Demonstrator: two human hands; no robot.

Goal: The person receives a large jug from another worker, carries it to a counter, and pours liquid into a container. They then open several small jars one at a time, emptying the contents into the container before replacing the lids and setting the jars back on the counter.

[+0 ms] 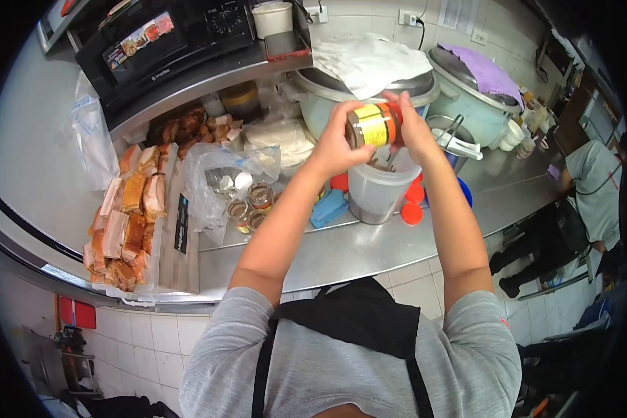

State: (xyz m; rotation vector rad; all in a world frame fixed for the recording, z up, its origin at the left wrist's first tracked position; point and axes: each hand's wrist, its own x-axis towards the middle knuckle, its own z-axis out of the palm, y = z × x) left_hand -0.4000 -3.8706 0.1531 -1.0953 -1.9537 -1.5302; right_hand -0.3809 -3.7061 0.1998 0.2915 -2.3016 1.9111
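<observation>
A glass jar (374,127) with a yellow label and brown contents lies nearly level in the air. My left hand (343,136) is closed around its base end. At the other end, my right hand (416,129) grips the red lid (395,125). Just below stands a translucent plastic bucket (376,188) with something dark inside. Red lids (412,214) lie on the counter beside it, and a blue cloth (329,207) is to its left. Several opened jars (260,195) stand further left, partly beside a clear plastic bag (205,171).
A tray of meat chunks (134,216) sits at the left, under a black microwave (164,49) on a shelf. Two large lidded cookers (460,90) stand behind, topped with cloths (369,59). A co-worker (592,181) is at the right. The steel counter (327,254) edge runs before me.
</observation>
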